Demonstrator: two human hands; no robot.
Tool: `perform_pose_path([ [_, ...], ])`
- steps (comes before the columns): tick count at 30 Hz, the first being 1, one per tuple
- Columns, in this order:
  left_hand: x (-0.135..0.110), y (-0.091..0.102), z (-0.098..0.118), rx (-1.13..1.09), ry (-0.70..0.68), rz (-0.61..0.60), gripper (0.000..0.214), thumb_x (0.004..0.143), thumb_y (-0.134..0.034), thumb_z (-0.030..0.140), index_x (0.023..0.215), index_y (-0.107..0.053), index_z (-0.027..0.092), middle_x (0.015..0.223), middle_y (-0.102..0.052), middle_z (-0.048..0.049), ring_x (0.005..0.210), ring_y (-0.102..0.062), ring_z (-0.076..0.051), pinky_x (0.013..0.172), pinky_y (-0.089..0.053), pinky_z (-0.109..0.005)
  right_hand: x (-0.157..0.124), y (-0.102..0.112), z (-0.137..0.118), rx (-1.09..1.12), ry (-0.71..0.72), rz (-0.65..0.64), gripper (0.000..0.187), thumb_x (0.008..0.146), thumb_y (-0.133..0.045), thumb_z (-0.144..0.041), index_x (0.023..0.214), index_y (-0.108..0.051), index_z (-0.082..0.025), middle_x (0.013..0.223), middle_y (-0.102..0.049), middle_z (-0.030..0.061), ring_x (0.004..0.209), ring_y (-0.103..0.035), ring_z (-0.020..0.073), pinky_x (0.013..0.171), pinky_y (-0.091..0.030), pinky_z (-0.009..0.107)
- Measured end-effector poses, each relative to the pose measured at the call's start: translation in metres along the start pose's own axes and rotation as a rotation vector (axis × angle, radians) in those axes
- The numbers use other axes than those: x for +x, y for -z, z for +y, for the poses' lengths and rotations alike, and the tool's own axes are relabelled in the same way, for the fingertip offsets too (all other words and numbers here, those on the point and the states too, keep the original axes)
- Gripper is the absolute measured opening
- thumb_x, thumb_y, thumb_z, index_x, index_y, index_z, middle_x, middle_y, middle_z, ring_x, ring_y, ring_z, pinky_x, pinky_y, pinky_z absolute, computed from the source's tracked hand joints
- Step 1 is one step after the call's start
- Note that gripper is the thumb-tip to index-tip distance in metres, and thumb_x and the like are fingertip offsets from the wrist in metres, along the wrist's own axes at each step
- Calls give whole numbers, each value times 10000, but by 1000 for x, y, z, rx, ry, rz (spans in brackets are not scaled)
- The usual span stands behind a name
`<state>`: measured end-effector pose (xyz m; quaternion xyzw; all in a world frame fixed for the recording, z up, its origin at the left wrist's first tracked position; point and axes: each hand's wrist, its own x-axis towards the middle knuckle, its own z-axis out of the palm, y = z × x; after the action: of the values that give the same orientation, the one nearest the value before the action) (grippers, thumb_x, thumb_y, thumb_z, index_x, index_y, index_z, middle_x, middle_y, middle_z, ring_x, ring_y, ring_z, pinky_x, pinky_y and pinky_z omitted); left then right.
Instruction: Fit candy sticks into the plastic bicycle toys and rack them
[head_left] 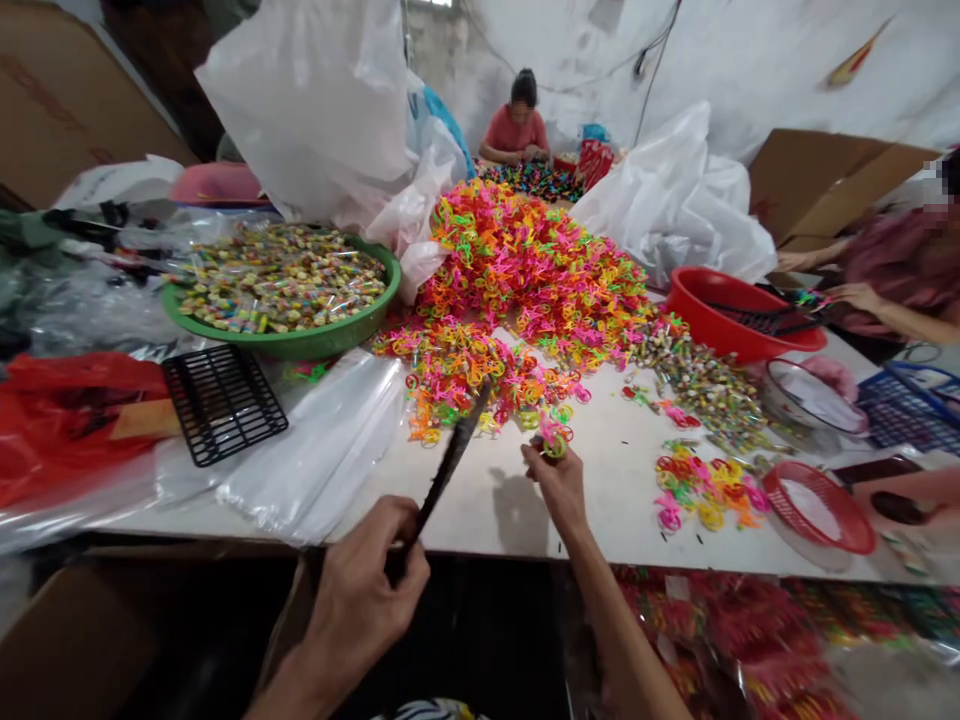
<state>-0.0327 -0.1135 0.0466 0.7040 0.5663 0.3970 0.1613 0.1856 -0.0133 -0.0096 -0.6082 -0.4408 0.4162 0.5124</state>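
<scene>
My left hand [375, 575] is closed round the near end of a black plastic grid rack [452, 462], seen almost edge-on and tilted up over the table. Its far end reaches toward a loose spread of small bright plastic toys [457, 375], pink, orange, yellow and green, with ring-like wheels. My right hand [559, 485] pinches a small pink and green plastic toy [553, 436] just above the white tabletop [465, 510]. Behind rises a large heap of the same toys [532, 270]. To the right lies a smaller group of them [705, 490].
At left stand a green basin [300, 345] of wrapped pieces, another black rack [225, 405] and clear plastic bags [322, 450]. At right are a red basin [697, 310], small wrapped pieces [697, 380] and a red basket [862, 525]. Co-workers sit opposite [517, 130] and at right [900, 260].
</scene>
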Motion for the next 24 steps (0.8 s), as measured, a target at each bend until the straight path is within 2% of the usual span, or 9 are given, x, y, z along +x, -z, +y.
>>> perform_pose_path([
  [3, 19, 1, -16, 282, -311, -68, 159, 707, -465, 28, 724, -474, 186, 817, -569, -25, 779, -527, -166, 681, -424, -280, 16, 36, 5, 84, -45, 178, 294, 601, -687, -395, 685, -561, -143, 475, -494, -55, 402, -444, 88, 408, -366, 219],
  [6, 15, -35, -24, 513, -398, -226, 186, 695, -461, 5, 702, -493, 188, 731, -547, -27, 728, -500, -195, 647, -419, -320, 16, 58, 6, 53, -26, 270, 294, 604, -698, -383, 704, -570, -137, 481, -503, -52, 410, -447, 84, 414, -370, 213],
  [8, 5, -65, -23, 569, -400, -289, 183, 705, -472, 11, 722, -508, 190, 736, -543, -29, 700, -492, -197, 613, -413, -321, 8, 54, 3, 0, -9, 207, 289, 610, -693, -371, 740, -576, -141, 498, -516, -50, 418, -452, 85, 420, -378, 213],
  [10, -4, -87, -19, 554, -410, -320, 160, 733, -477, 32, 740, -516, 187, 772, -548, -35, 723, -498, -197, 640, -417, -331, -3, 37, 0, -32, -10, 31, 261, 616, -677, -361, 723, -565, -151, 498, -515, -50, 421, -455, 91, 421, -383, 216],
  [12, -8, -97, -19, 515, -431, -346, 137, 759, -476, 56, 740, -516, 185, 780, -547, -33, 734, -502, -193, 668, -419, -344, -12, 14, 1, -58, -24, -154, 217, 618, -651, -344, 675, -537, -168, 480, -501, -54, 423, -454, 96, 420, -383, 217],
  [14, -7, -98, -24, 475, -437, -359, 115, 782, -474, 88, 736, -517, 185, 780, -548, -31, 740, -506, -191, 682, -421, -352, -15, -7, 7, -88, -48, -258, 188, 611, -626, -324, 643, -504, -185, 466, -484, -63, 421, -450, 99, 419, -380, 217],
  [17, -6, -93, -38, 363, -434, -344, 67, 804, -485, 156, 773, -537, 186, 890, -565, -51, 839, -517, -199, 750, -433, -361, -12, -24, 21, -122, -72, -282, 174, 596, -606, -308, 632, -480, -193, 469, -465, -69, 424, -444, 102, 419, -368, 217],
  [20, -6, -90, -48, 166, -415, -306, 76, 813, -491, 183, 842, -560, 193, 1004, -567, -68, 953, -517, -189, 820, -438, -335, -7, -22, 31, -98, -58, -288, 164, 603, -592, -300, 636, -477, -188, 499, -446, -69, 448, -417, 92, 431, -351, 209],
  [24, 1, -73, -68, 86, -315, -101, 151, 810, -499, 181, 932, -588, 193, 1051, -588, -86, 1008, -518, -195, 889, -402, -367, -5, -7, 28, -101, -80, -295, 180, 597, -602, -305, 654, -485, -181, 527, -441, -66, 460, -382, 84, 425, -329, 202],
])
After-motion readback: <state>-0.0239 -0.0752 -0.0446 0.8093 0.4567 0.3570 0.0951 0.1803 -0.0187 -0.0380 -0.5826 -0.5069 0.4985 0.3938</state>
